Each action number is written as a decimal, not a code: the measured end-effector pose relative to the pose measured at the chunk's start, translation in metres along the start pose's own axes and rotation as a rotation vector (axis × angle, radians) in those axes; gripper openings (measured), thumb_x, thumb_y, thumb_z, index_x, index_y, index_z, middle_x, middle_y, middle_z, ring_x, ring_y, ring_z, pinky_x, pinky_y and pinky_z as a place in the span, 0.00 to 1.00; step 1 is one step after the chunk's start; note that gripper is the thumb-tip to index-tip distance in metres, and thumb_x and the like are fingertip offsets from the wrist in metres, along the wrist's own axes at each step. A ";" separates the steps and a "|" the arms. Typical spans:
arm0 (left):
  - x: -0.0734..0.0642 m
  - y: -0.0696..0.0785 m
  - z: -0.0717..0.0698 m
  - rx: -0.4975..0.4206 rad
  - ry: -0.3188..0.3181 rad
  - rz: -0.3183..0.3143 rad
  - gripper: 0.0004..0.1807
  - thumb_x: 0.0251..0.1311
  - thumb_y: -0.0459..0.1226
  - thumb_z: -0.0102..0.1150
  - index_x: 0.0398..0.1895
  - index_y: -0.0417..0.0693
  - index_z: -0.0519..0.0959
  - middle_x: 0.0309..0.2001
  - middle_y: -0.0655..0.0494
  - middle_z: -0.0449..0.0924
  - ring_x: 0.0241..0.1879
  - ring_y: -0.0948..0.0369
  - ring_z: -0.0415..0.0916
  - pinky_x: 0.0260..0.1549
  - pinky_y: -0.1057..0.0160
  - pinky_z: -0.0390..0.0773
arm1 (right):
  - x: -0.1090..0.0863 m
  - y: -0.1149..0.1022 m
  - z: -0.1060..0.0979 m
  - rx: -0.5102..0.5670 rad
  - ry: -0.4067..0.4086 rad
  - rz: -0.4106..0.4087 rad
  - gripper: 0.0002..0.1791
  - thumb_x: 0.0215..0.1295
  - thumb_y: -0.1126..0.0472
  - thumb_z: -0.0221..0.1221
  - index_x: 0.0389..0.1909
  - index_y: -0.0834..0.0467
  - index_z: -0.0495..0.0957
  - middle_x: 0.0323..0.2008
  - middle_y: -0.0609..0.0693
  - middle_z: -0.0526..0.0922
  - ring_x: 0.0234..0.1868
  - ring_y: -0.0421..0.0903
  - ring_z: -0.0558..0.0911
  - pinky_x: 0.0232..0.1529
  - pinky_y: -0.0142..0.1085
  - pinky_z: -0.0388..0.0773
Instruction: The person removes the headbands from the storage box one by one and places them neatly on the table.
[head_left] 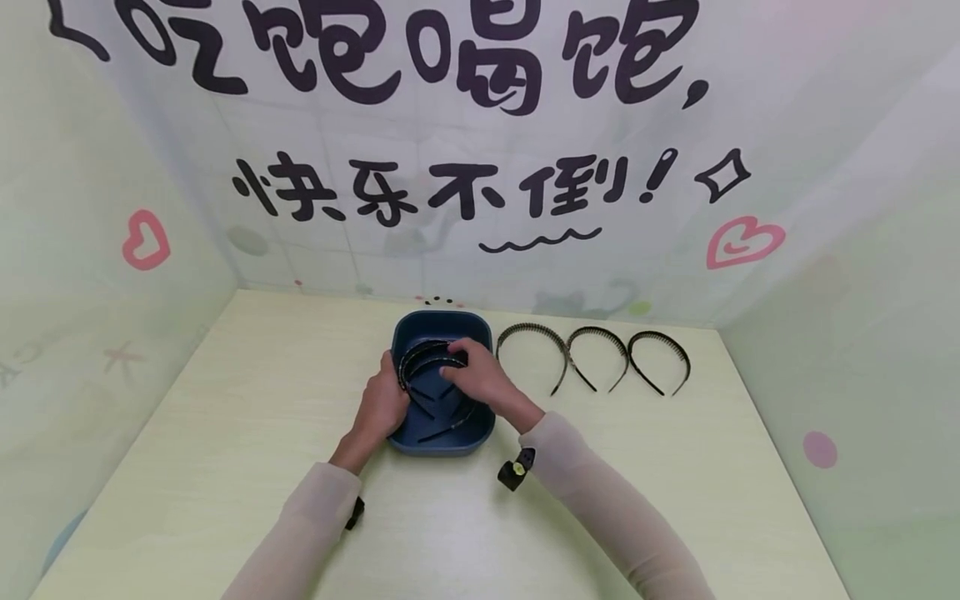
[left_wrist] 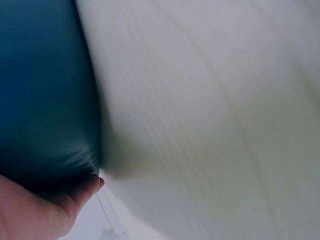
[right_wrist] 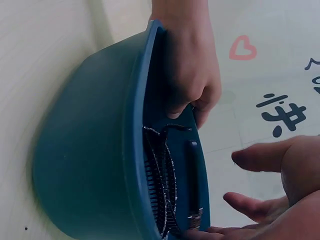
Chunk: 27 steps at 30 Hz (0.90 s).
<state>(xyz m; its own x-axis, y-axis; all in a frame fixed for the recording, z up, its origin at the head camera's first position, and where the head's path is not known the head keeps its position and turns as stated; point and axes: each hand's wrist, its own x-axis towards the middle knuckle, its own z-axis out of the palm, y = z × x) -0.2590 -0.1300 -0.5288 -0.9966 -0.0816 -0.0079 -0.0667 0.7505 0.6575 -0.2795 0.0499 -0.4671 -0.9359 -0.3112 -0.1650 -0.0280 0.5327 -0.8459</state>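
In the head view, a dark blue plastic bin [head_left: 441, 451] stands on the table with several black toothed headbands [head_left: 406, 365] lying inside. My left hand [head_left: 382, 402] grips the bin's left rim, thumb over the inner side; the right wrist view shows this hand [right_wrist: 192, 75] at the far side of the bin. The left wrist view shows only part of it [left_wrist: 45, 210] against the bin's wall [left_wrist: 45, 90]. Over the bin's right side, my right hand [head_left: 483, 377] hovers by the headbands. Its thumb [right_wrist: 262, 155] and forefinger are apart, with nothing between them; the lower fingertips are near a headband end.
Right of the bin, three more headbands lie in a row: a left one [head_left: 563, 350], a middle one [head_left: 624, 350] and a right one [head_left: 684, 354]. A printed wall [head_left: 420, 267] closes off the table's [head_left: 262, 400] back, with side walls left and right.
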 end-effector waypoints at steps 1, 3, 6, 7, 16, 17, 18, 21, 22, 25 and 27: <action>0.000 0.000 0.000 0.002 0.003 0.002 0.37 0.61 0.27 0.46 0.74 0.28 0.48 0.50 0.23 0.77 0.42 0.37 0.81 0.38 0.45 0.78 | 0.000 -0.001 0.000 -0.002 0.033 -0.010 0.25 0.69 0.59 0.59 0.64 0.62 0.71 0.62 0.60 0.73 0.57 0.58 0.76 0.54 0.50 0.73; 0.000 0.000 0.000 0.004 0.001 0.004 0.38 0.61 0.26 0.46 0.74 0.28 0.47 0.49 0.23 0.78 0.40 0.37 0.81 0.36 0.46 0.78 | 0.001 -0.002 -0.001 -0.001 0.094 -0.018 0.23 0.69 0.60 0.59 0.62 0.62 0.73 0.56 0.60 0.77 0.52 0.56 0.77 0.51 0.48 0.74; 0.000 0.000 -0.001 0.003 -0.007 0.000 0.39 0.60 0.26 0.45 0.75 0.28 0.46 0.47 0.24 0.78 0.38 0.38 0.81 0.34 0.47 0.78 | 0.003 -0.002 -0.004 0.040 0.158 0.000 0.20 0.68 0.61 0.61 0.59 0.62 0.76 0.52 0.60 0.79 0.50 0.54 0.78 0.49 0.46 0.76; 0.000 0.000 -0.001 0.003 -0.009 -0.002 0.39 0.60 0.26 0.45 0.75 0.28 0.45 0.47 0.24 0.78 0.38 0.38 0.81 0.34 0.47 0.78 | 0.004 -0.002 -0.004 0.066 0.169 0.010 0.20 0.67 0.62 0.61 0.59 0.62 0.77 0.53 0.60 0.80 0.51 0.53 0.79 0.50 0.46 0.77; -0.001 0.001 -0.001 -0.002 -0.006 -0.010 0.40 0.58 0.25 0.46 0.74 0.27 0.46 0.50 0.22 0.77 0.41 0.37 0.81 0.37 0.46 0.78 | 0.013 0.005 -0.012 0.251 0.107 0.115 0.27 0.62 0.67 0.64 0.63 0.65 0.73 0.57 0.60 0.78 0.59 0.55 0.78 0.56 0.44 0.77; -0.001 0.001 -0.002 -0.004 -0.004 -0.010 0.39 0.58 0.25 0.46 0.74 0.27 0.46 0.50 0.22 0.77 0.41 0.37 0.81 0.38 0.46 0.78 | 0.014 0.005 -0.013 0.268 0.090 0.128 0.27 0.63 0.67 0.63 0.64 0.66 0.73 0.57 0.60 0.78 0.59 0.55 0.78 0.57 0.45 0.76; -0.001 0.001 -0.002 -0.004 -0.003 -0.009 0.39 0.58 0.25 0.46 0.74 0.27 0.47 0.50 0.22 0.77 0.41 0.37 0.81 0.38 0.45 0.78 | 0.014 0.005 -0.014 0.281 0.074 0.140 0.27 0.64 0.66 0.63 0.64 0.66 0.73 0.57 0.60 0.78 0.59 0.56 0.78 0.58 0.46 0.75; -0.002 0.001 -0.002 -0.004 0.001 -0.008 0.39 0.59 0.25 0.45 0.74 0.28 0.47 0.50 0.23 0.77 0.41 0.37 0.81 0.38 0.45 0.78 | 0.014 0.004 -0.014 0.315 0.052 0.157 0.25 0.67 0.63 0.61 0.63 0.66 0.74 0.54 0.60 0.81 0.53 0.57 0.82 0.55 0.46 0.78; -0.002 0.001 -0.002 -0.005 0.002 -0.008 0.39 0.59 0.25 0.45 0.74 0.28 0.47 0.50 0.22 0.77 0.41 0.37 0.81 0.38 0.45 0.78 | 0.014 0.004 -0.013 0.329 0.052 0.160 0.24 0.68 0.62 0.61 0.62 0.66 0.74 0.53 0.60 0.82 0.49 0.56 0.84 0.52 0.45 0.79; -0.002 0.001 -0.002 -0.007 0.003 -0.009 0.38 0.59 0.25 0.45 0.74 0.28 0.47 0.49 0.23 0.77 0.41 0.37 0.81 0.37 0.45 0.78 | 0.016 0.005 -0.011 0.391 0.070 0.164 0.23 0.66 0.65 0.62 0.61 0.68 0.74 0.50 0.61 0.81 0.37 0.49 0.86 0.42 0.39 0.83; -0.002 0.001 -0.002 -0.011 0.002 -0.008 0.38 0.59 0.25 0.45 0.74 0.28 0.48 0.49 0.23 0.77 0.40 0.37 0.81 0.37 0.46 0.77 | 0.017 0.006 -0.009 0.439 0.088 0.171 0.24 0.64 0.69 0.62 0.61 0.69 0.73 0.51 0.62 0.79 0.31 0.42 0.85 0.37 0.35 0.83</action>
<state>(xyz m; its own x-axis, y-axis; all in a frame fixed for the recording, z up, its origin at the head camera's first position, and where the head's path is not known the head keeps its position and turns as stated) -0.2570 -0.1302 -0.5269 -0.9960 -0.0889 -0.0112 -0.0737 0.7423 0.6660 -0.2984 0.0548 -0.4700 -0.9408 -0.1701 -0.2933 0.2626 0.1816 -0.9477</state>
